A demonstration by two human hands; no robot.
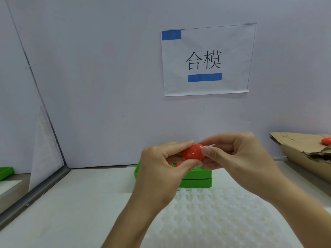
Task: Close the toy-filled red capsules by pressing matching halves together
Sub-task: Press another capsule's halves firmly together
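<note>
Red capsule (193,152) held mid-air above green tray (197,181), between both hands. Left hand (161,169) grips one end with thumb and fingers; right hand (238,158) pinches other end. Halves appear joined; seam barely visible. Risk: off-axis squeeze could leave halves misaligned or pop them apart, spilling toy. White dimpled mat (223,217) lies on worktop (80,203) below; another red capsule (326,141) rests on cardboard (295,147) at right.

Capsule (193,152): centre, pinched between left hand (161,169) at 9 o'clock and right hand (238,158) at 3. Tray (197,181): behind hands. Moulded sheet (215,215): 6 o'clock. Cardboard (300,154): 3 o'clock. Wall sign (206,59): 12 o'clock.
</note>
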